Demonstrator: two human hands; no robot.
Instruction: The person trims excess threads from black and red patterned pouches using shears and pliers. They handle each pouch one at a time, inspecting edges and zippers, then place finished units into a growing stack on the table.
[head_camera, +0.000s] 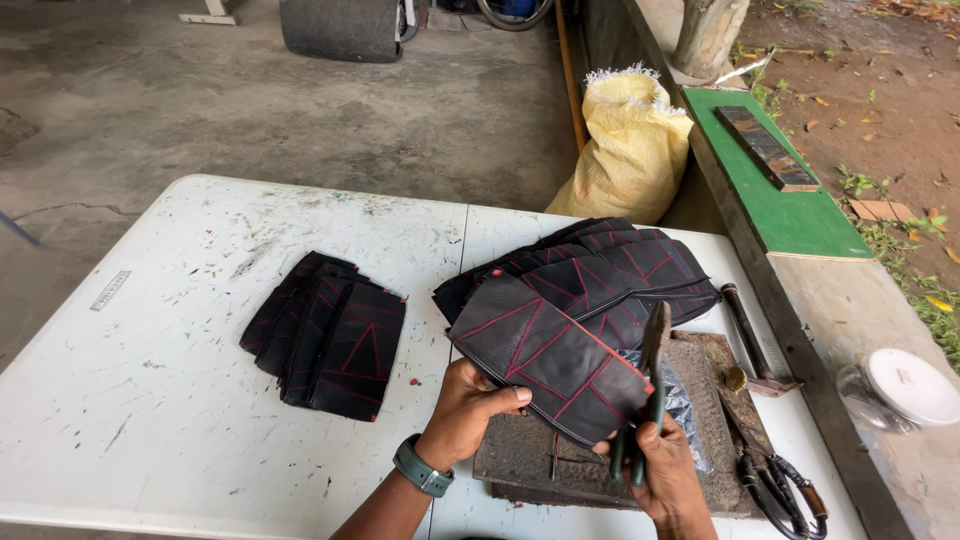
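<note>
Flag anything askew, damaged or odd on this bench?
Nothing looks damaged or spilled. The left hand holds a black red-stitched leather piece; the right hand grips green-handled pliers. Both stacks, left and right, are loosely fanned. The white table is scuffed and stained.

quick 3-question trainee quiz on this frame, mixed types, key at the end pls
1. True or false: the left hand grips the black leather panel with red stitching by its lower edge.
2. What does the right hand hold? A) green-handled pliers B) a hammer C) a brush
3. Where does the smaller fanned stack of black stitched panels lie on the white folding table: left or right of the hands?

Key: 1 true; 2 A; 3 left.
</note>
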